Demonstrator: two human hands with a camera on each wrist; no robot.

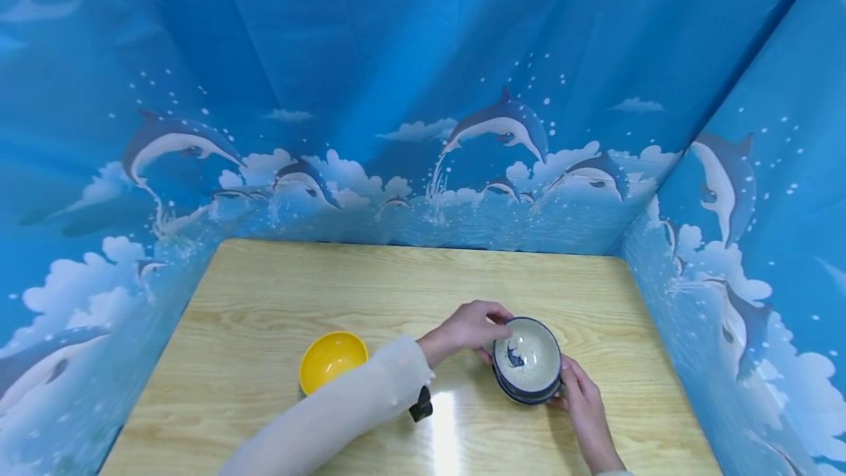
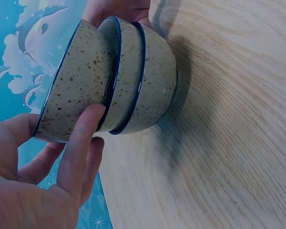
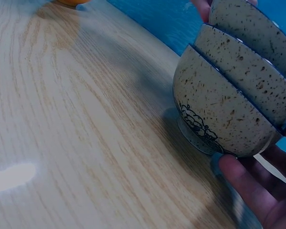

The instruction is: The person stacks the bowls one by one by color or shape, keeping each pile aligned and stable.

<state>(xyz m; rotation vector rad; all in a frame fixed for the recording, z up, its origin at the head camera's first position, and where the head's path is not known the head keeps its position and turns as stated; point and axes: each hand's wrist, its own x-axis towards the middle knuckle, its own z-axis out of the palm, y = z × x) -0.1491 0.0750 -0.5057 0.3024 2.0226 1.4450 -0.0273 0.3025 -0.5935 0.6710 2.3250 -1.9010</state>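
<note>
Three speckled ceramic bowls with dark blue rims are nested in a stack, tilted in both wrist views. The top bowl (image 1: 529, 355) has a pale inside with a blue drawing. My left hand (image 1: 469, 325) pinches that top bowl at its rim, thumb on the rim and fingertips against its outer wall. On the opposite side, my right hand (image 1: 584, 399) grips the stack, with a finger under the bottom bowl (image 3: 219, 100) near its foot. Between them sits the middle bowl (image 2: 126, 71), its rim showing as a blue band.
A yellow bowl (image 1: 330, 362) stands on the wooden table (image 1: 370, 278) to the left, partly behind my left sleeve (image 1: 350, 410). Beside that sleeve a small black object (image 1: 421, 406) shows. Blue dolphin-print curtains (image 1: 370, 94) border the table at the back and sides.
</note>
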